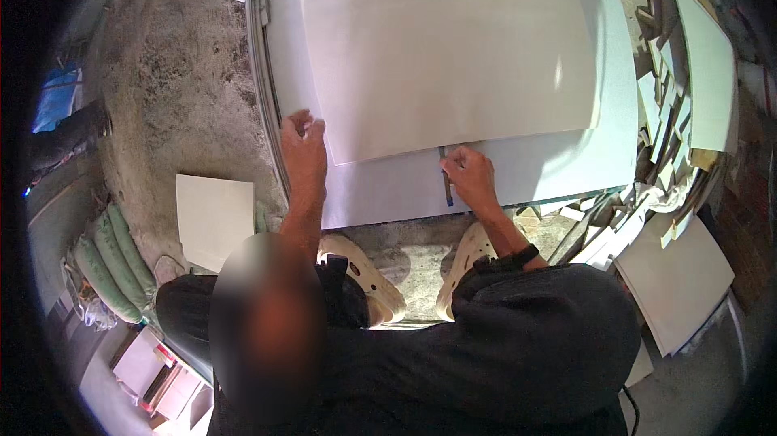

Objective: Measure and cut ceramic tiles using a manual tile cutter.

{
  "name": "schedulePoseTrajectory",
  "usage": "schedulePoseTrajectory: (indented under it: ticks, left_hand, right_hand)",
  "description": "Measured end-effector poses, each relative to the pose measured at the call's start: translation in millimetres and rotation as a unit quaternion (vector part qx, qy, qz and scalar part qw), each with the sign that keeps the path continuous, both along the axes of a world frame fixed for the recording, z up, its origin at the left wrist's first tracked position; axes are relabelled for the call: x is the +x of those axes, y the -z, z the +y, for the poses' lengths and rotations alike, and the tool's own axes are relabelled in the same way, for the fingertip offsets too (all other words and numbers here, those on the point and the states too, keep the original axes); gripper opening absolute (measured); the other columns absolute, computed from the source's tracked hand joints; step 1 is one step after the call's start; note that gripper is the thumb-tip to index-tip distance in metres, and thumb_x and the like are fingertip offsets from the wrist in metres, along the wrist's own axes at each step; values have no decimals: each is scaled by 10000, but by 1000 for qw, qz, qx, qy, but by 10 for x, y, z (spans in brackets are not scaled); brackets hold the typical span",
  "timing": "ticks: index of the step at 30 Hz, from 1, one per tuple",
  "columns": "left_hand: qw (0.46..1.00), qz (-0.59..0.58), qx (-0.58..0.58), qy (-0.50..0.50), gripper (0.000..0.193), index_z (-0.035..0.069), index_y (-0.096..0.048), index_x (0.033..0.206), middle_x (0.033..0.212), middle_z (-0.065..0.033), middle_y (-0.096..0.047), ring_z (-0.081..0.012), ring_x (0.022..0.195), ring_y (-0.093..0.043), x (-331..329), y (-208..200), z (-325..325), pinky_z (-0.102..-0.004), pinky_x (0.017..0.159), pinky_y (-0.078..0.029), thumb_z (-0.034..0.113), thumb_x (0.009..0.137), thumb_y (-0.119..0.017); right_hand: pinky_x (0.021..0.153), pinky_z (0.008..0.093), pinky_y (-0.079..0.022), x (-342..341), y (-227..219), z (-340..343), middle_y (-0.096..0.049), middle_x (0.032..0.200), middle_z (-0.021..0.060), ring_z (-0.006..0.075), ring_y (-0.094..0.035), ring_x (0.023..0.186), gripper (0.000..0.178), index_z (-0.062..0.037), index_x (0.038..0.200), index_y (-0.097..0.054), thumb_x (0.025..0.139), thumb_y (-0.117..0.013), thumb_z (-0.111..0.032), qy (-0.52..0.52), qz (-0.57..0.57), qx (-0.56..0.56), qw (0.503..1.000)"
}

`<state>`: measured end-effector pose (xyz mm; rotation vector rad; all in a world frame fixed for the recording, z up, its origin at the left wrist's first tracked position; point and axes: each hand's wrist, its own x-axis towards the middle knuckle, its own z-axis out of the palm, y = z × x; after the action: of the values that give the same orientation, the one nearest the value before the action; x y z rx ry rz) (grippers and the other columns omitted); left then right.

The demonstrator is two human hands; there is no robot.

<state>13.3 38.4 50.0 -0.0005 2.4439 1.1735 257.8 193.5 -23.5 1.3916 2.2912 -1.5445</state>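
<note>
A large cream sheet (453,48) lies on a bigger white board (388,185) in front of me. My right hand (472,175) is at the sheet's near edge, its fingers pinched on a thin dark stick-shaped tool (447,190) with a blue end. That tool points toward me, its far end at the sheet's edge; its exact kind does not show. My left hand (303,135) is over the white board's left side, left of the cream sheet. Its fingers are curled together, and anything inside them is hidden.
A metal rail (263,72) runs along the board's left side. White offcuts (664,112) are piled at the right, beside leaning panels (702,72) and a pale sheet (676,278). Another square sheet (214,218) lies on the left floor, near green rolled bags (109,266).
</note>
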Motion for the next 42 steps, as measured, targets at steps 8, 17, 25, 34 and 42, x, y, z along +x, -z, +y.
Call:
schedulePoseTrajectory:
  ticks: [8, 17, 25, 34, 42]
  left_hand:
    - [954, 193, -146, 175, 572, 3, -410, 1401, 1397, -237, -439, -403, 1308, -402, -25, 396, 95, -502, 1103, -317, 237, 915, -603]
    - [895, 304, -250, 210, 650, 165, -297, 1549, 1585, -163, -283, -380, 1459, -237, 131, 1006, 18, -518, 1194, -156, 345, 969, -526]
    - [893, 289, -269, 215, 687, 166, -284, 1553, 1585, -162, -281, -381, 1457, -240, 113, 855, 111, -525, 1191, -167, 313, 936, -547]
    - [886, 289, -288, 222, 727, 145, -273, 1550, 1600, -159, -252, -380, 1464, -233, 84, 859, 139, -534, 1188, -167, 316, 905, -562]
    - [914, 250, -263, 181, 778, 34, -251, 1534, 1607, -170, -226, -374, 1484, -182, 112, 925, 124, -506, 1205, -134, 384, 919, -574]
  right_hand:
    - [747, 436, -539, 119, -324, 510, -705, 864, 118, 351, -671, 804, 338, -20, 1019, -655, 862, -726, -310, -93, -5, 207, 974]
    - [1143, 497, -293, 496, 337, 2578, -400, 1477, 221, 381, -351, 1386, 610, -3, 1448, -370, 998, -493, -395, 42, -175, 507, 843]
    - [1175, 496, -244, 411, 202, 2473, -298, 1560, 175, 356, -266, 1445, 655, -13, 1496, -300, 989, -492, -380, 37, -236, 457, 857]
    - [1174, 525, -226, 406, 199, 2483, -301, 1562, 190, 392, -256, 1445, 661, -16, 1500, -306, 997, -466, -414, 27, -207, 476, 854]
    - [1173, 503, -247, 369, 161, 2488, -315, 1557, 177, 367, -278, 1438, 629, -24, 1475, -346, 1004, -452, -426, 43, -200, 484, 851]
